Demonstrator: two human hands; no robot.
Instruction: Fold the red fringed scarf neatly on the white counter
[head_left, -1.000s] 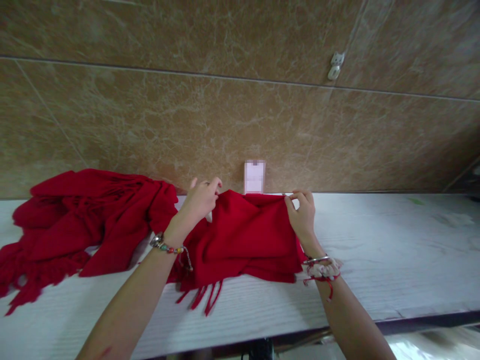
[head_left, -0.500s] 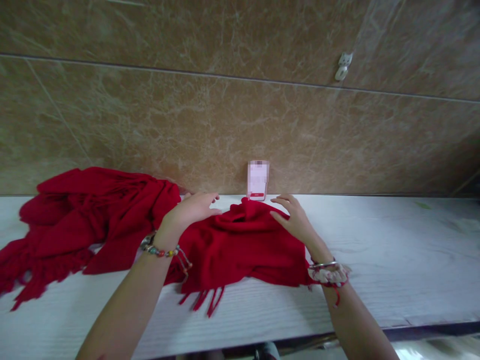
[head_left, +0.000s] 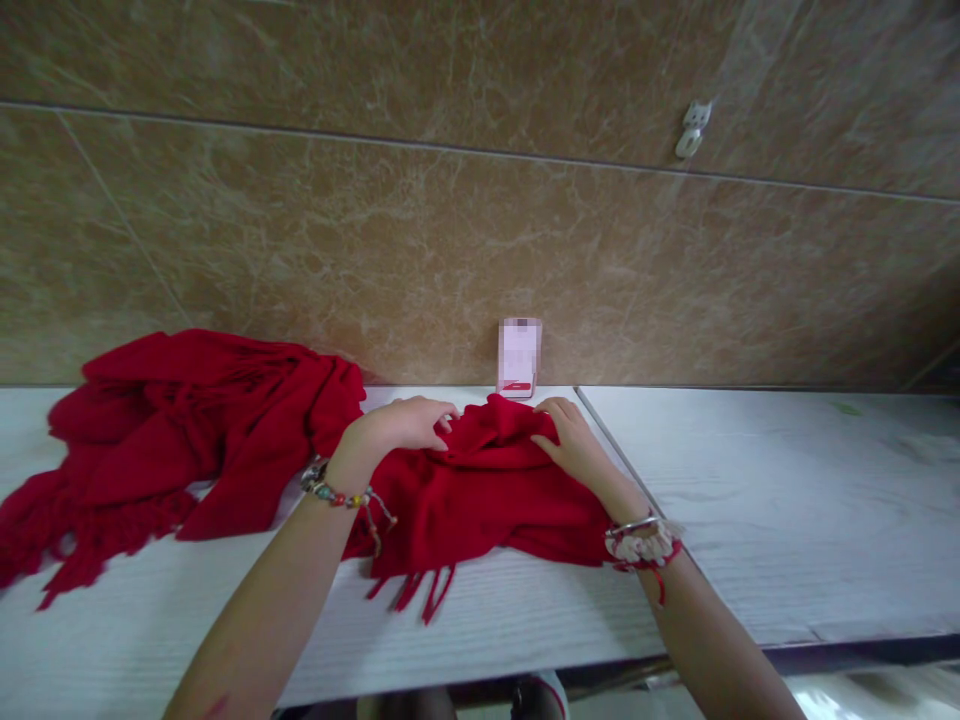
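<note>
A red fringed scarf [head_left: 480, 510] lies bunched on the white table in front of me, its tassels pointing toward the near edge. My left hand [head_left: 409, 422] is at its upper left, thumb and fingers apart and slightly curved. On the upper right of the same cloth, my right hand [head_left: 570, 440] rests with thumb and fingers spread. Both hands are at the scarf's rumpled far part, and I see no cloth pinched in either. Left of my left arm a second heap of red fringed cloth [head_left: 202, 430] is piled.
A phone [head_left: 519, 357] leans upright against the brown marbled wall [head_left: 420, 250], just behind the scarf. The white table [head_left: 795, 500] has a seam right of my right hand. A small white cat-shaped hook [head_left: 694, 128] is on the wall.
My hands have come closer together, the left moving right and the right moving slightly left, over the scarf's far part. The scarf lies much as before.
</note>
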